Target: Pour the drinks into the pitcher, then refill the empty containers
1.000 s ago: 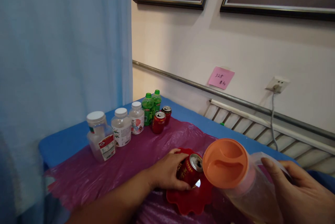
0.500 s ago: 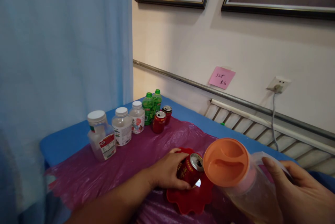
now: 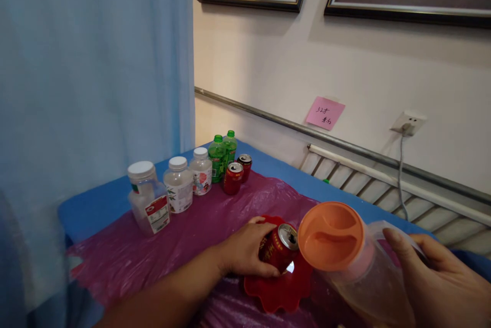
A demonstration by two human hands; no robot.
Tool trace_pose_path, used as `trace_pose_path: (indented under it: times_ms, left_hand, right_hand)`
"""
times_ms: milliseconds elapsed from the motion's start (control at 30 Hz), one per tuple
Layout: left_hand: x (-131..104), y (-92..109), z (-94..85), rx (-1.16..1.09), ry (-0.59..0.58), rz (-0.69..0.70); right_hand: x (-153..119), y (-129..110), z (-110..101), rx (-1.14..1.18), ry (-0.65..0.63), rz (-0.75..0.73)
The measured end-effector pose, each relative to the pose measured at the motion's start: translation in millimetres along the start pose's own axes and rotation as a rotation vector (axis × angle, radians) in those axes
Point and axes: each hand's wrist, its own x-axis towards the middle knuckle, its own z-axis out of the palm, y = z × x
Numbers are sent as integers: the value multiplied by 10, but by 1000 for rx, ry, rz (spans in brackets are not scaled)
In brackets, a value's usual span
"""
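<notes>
Left hand (image 3: 248,252) grasping red can (image 3: 282,248), tilted over red dish (image 3: 284,294), gold characters partly covered by fingers; right hand (image 3: 441,271) clasping orange-lidded pitcher (image 3: 358,264), right of dish; pink note (image 3: 325,113) beyond dish, handwritten, starts "32"

Red cylindrical drinks can (image 3: 274,251) was printed metal, glossy, with a bare silvery top. Translucent handled jug (image 3: 378,287) looked like cloudy plastic; its orange round lid (image 3: 329,232) was smooth plastic, satin finish. Red scalloped dish (image 3: 276,292) looked like smooth plastic. Purple sheet (image 3: 218,218) was thin plastic film, wrinkled, shiny. Clear white-capped jars (image 3: 178,190) and green capped bottles (image 3: 217,161) read as smooth plastic. Blue hanging curtain (image 3: 95,62) was matt cloth, pink square note (image 3: 325,113) matt paper, grey round pipe (image 3: 268,117) dull metal.
</notes>
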Motion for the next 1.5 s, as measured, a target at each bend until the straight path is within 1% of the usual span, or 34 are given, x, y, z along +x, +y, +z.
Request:
trace_pose_path:
  times_ms: [100,167,233,367,467,600,767,1100,1500]
  left_hand:
    - [2,11,-10,-13,-14,7]
    - [4,24,-16,-15,-26,7]
    - [4,39,-18,-9,-30,0]
    - [-2,53,-8,-11,-32,-48]
    - [-6,44,5,-22,-37,-59]
    - [-10,32,10,-27,-40,-67]
    - [-12,31,4,-10,-56,-89]
    - [-7,18,-4,6,-53,-54]
    - [-13,20,-1,-1,-50,-69]
  right_hand:
    - [-36,-142,18,-10,11,125]
    - [-47,-201,24,8,-20,170]
    - [-42,-199,23,22,-30,188]
    - [-5,-84,-2,-51,-40,136]
    - [13,-32,-24,-116,-56,118]
    - [9,-47,-23,-135,-73,133]
    - [2,-41,7,-69,-67,186]
    - [13,11,16,-90,-45,178]
    - [59,-4,0,-133,-96,168]
